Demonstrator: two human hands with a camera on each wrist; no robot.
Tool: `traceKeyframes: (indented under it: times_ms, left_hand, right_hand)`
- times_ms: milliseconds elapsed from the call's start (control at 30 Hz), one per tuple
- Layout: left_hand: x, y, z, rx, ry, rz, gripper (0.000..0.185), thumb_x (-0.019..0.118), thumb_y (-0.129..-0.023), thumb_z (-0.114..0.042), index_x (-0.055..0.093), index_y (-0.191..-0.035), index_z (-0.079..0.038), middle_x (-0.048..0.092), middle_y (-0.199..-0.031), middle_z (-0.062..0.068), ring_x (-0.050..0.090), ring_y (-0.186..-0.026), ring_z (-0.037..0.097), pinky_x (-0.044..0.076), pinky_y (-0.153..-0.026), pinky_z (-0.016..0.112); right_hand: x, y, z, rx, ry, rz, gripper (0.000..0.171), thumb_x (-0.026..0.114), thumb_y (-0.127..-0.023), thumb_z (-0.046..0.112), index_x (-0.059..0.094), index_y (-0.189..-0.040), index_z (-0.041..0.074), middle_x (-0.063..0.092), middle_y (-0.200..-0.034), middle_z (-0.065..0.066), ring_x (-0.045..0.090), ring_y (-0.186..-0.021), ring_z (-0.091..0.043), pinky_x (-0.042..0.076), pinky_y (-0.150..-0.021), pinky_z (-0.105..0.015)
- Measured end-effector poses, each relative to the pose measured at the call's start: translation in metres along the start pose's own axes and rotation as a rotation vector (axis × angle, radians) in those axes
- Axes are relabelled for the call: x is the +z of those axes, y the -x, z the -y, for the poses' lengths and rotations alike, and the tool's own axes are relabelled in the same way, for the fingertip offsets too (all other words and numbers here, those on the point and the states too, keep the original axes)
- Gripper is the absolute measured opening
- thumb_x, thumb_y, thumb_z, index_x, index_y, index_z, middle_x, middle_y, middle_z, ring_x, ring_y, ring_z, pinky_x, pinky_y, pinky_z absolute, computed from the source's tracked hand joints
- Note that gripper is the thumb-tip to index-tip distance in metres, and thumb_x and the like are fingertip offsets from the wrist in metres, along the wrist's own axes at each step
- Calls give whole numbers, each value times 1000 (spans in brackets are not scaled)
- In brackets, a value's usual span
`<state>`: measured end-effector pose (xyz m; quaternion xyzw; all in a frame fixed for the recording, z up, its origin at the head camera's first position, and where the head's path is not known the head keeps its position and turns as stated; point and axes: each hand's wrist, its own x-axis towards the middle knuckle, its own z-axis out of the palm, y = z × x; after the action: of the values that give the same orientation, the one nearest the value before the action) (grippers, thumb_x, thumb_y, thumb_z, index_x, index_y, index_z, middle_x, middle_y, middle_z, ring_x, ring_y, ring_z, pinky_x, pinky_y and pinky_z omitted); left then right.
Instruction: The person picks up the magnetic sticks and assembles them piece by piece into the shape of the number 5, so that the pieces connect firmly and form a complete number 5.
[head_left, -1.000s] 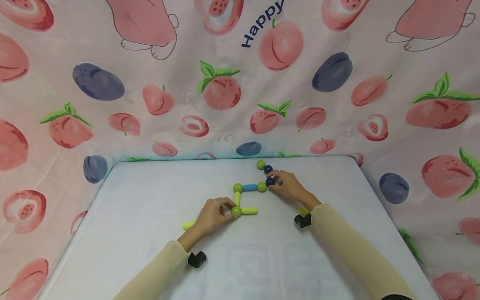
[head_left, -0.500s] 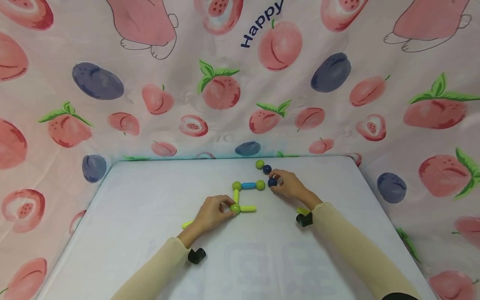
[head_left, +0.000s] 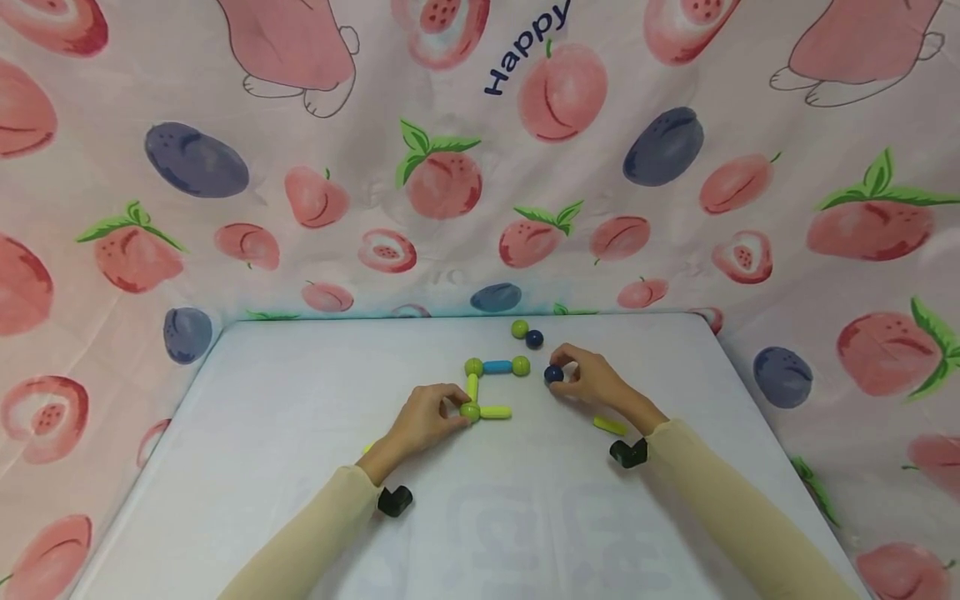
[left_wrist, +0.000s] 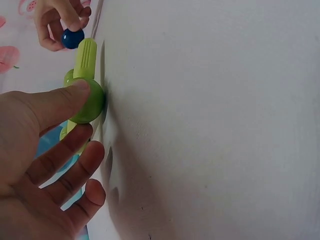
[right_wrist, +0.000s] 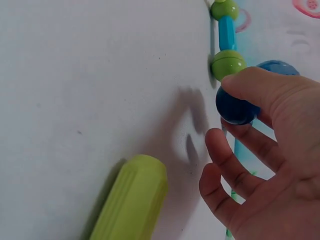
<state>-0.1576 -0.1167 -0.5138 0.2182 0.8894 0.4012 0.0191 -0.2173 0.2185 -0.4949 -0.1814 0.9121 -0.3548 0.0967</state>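
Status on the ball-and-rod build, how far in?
Done: three green balls joined by a blue rod and a yellow-green rod, with another yellow-green rod out from the corner ball. In hand: left hand steadies that corner; right hand pinches a dark blue ball, unattached. Left: probably the open right side; a loose rod and two balls lie nearby.

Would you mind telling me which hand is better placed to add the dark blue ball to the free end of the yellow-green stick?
Probably the right hand: it already pinches the dark blue ball close to the yellow-green stick, while the left hand steadies the green corner ball.
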Motion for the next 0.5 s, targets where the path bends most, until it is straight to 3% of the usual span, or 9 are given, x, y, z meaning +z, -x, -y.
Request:
traceKeyframes:
  times_ms: [300,500]
  left_hand:
    - [-1,-1,2,-16,24,-3,26,86,-85,-13,76,-108,-14,73,-100,-3,55,-71,14,45,-64,25]
    - [1,-1,3,-22,35,-5,26,86,-85,-13,76,-109,-14,73,-100,-3,55,-71,14,45,-64,25]
  right_hand:
    - [0,15,6,-6,-59,6,35,81,-89,15,61,-118,17,67,-124,-12,57,-76,-18,48,-64,-30]
    - [8,19,9,-8,-77,24,35,82,-89,14,62,-117,18,68,-121,-9,57,-78,-19,48,-69,-30]
